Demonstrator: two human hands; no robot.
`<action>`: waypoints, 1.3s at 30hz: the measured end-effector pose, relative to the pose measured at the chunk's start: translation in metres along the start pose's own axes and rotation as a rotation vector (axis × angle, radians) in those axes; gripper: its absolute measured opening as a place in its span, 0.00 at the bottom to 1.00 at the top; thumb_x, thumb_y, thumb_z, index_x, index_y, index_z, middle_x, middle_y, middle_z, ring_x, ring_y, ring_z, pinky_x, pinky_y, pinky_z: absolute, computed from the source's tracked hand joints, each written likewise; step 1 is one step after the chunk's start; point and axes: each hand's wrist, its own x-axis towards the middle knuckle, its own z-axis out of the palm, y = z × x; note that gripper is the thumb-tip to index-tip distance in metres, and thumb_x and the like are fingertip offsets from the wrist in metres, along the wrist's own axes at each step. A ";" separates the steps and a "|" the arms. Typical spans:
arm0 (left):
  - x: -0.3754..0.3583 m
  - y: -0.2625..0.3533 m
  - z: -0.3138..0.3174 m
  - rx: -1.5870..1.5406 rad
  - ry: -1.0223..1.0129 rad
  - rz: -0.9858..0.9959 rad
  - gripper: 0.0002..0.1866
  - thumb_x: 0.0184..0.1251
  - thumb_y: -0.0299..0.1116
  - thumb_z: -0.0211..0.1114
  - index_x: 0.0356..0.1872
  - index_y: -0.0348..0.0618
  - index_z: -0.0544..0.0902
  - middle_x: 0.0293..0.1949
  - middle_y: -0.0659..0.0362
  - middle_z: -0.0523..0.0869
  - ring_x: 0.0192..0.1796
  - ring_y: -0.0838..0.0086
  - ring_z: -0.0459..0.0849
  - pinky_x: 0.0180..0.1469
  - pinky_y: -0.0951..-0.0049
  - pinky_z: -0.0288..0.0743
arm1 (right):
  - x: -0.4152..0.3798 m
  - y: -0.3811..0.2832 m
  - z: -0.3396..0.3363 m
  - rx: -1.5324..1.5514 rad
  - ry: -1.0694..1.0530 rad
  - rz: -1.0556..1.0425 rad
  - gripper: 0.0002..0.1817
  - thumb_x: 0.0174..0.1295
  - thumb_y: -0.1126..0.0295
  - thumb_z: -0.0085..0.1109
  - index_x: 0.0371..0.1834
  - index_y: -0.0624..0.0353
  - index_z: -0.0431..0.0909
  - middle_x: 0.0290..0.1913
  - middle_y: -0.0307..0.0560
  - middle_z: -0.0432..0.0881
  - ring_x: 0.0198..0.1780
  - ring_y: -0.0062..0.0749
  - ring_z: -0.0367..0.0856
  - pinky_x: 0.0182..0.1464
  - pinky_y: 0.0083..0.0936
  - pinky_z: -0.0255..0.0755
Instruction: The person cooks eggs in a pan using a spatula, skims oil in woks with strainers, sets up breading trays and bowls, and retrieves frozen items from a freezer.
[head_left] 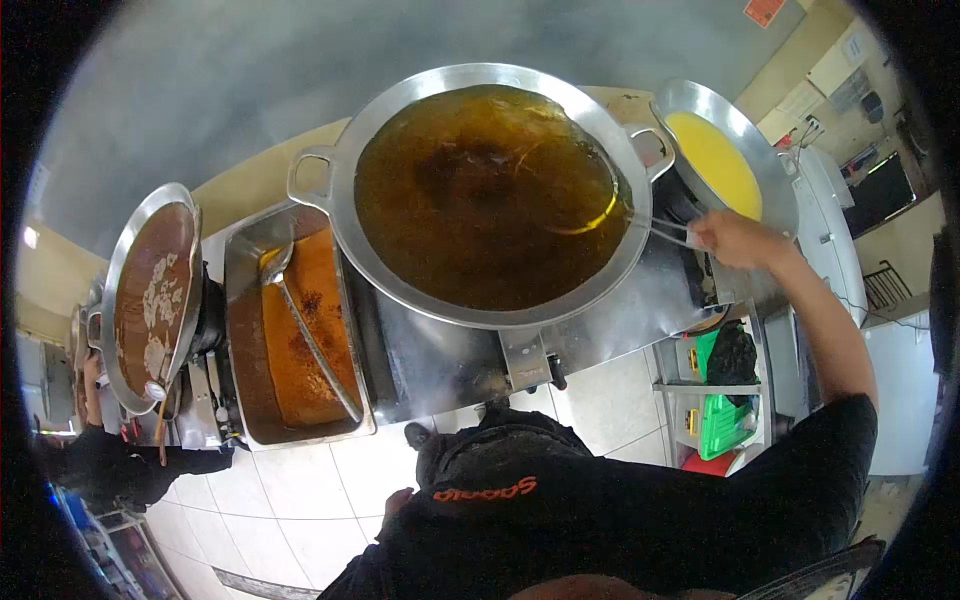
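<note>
My right hand [738,240] is closed around the metal handle of a skimmer [665,232]. The handle crosses the right rim of a large two-handled wok [490,318]. A round rim, apparently the skimmer's head, shows in the dark golden-brown liquid [470,200], which looks like oil. Most of that head is hidden below the surface. My left hand [398,500] hangs low beside my body. Only a small part of it shows, and its fingers are hidden.
A deep rectangular pan [362,425] of orange-brown liquid holds a ladle [318,345]. Another wok [185,350] with brown contents stands left, near a co-worker's sleeve [130,465]. At right is a wok [780,200] of yellow liquid. Shelves [705,388] with green containers stand below.
</note>
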 end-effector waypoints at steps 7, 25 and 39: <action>0.052 0.093 -0.079 -0.842 0.162 -0.680 0.15 0.68 0.40 0.57 0.51 0.46 0.81 0.42 0.61 0.83 0.39 0.72 0.82 0.37 0.73 0.75 | 0.000 -0.158 -0.045 0.468 -0.562 0.620 0.09 0.69 0.65 0.48 0.40 0.56 0.75 0.19 0.36 0.68 0.16 0.19 0.67 0.14 0.21 0.60; 0.030 -0.006 -0.090 -0.567 0.067 -0.488 0.17 0.64 0.43 0.62 0.49 0.47 0.81 0.41 0.61 0.84 0.35 0.74 0.82 0.30 0.72 0.74 | 0.030 -0.255 0.029 0.886 -0.214 0.461 0.12 0.72 0.65 0.43 0.31 0.56 0.70 0.16 0.37 0.67 0.11 0.20 0.62 0.11 0.21 0.55; 0.071 0.076 -0.149 -0.541 0.070 -0.571 0.16 0.65 0.43 0.60 0.50 0.50 0.81 0.40 0.63 0.84 0.39 0.76 0.81 0.37 0.70 0.73 | 0.020 -0.248 0.039 1.045 -0.042 0.498 0.12 0.72 0.63 0.44 0.52 0.50 0.75 0.18 0.33 0.66 0.14 0.16 0.61 0.12 0.18 0.55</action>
